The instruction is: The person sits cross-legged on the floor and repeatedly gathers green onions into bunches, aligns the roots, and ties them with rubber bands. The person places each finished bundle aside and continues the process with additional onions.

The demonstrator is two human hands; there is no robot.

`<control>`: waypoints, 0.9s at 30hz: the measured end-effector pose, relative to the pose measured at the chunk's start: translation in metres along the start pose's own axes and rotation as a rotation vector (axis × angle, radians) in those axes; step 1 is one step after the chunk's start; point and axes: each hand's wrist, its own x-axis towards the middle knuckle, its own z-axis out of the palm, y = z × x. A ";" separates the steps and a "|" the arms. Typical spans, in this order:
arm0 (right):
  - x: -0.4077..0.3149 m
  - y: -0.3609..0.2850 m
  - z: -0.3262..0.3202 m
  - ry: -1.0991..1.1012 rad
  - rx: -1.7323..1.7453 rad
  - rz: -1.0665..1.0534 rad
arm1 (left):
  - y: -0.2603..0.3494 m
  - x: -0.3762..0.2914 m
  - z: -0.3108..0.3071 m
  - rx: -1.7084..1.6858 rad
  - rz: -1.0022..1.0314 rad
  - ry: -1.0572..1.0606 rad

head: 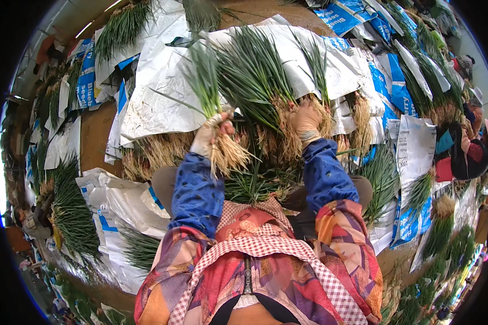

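Note:
My left hand, gloved or wrapped in pale material with bare fingertips, is closed around a bunch of long-leaved green plants. The bunch stands roughly upright; its pale roots hang below my fist and its leaf tips are blurred. To the right, my right hand, in a similar pale covering, touches the reddish stem bases of a larger pile of the same plants. Its fingertips are partly hidden among stems and roots, so I cannot tell whether they grip. More plants lie between my knees.
A white plastic sack lies under the leaves, with a row of roots along its near edge. Blue-and-white printed sacks and plant bundles surround me. Other people sit at the right and left.

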 end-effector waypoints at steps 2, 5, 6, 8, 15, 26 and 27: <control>0.021 0.040 0.059 0.078 -0.131 -0.047 | -0.029 0.012 0.004 -0.127 -0.055 -0.131; 0.021 -0.016 -0.021 -0.297 0.152 0.136 | -0.077 0.005 -0.038 -0.424 -0.139 -0.173; 0.023 -0.011 -0.044 -0.115 0.221 0.048 | -0.079 0.001 -0.032 -0.464 -0.117 -0.069; 0.022 0.010 -0.080 0.393 0.039 -0.284 | -0.056 -0.028 0.009 -0.571 -0.070 0.099; -0.001 0.026 -0.042 -0.444 -0.216 -0.178 | -0.094 0.008 -0.025 -1.016 -0.117 -0.183; -0.108 -0.043 0.005 -1.071 1.520 0.194 | -0.100 -0.029 0.027 -0.824 -0.157 -0.568; -0.114 -0.048 0.008 -0.915 1.509 0.072 | -0.094 -0.033 0.020 -0.824 -0.173 -0.569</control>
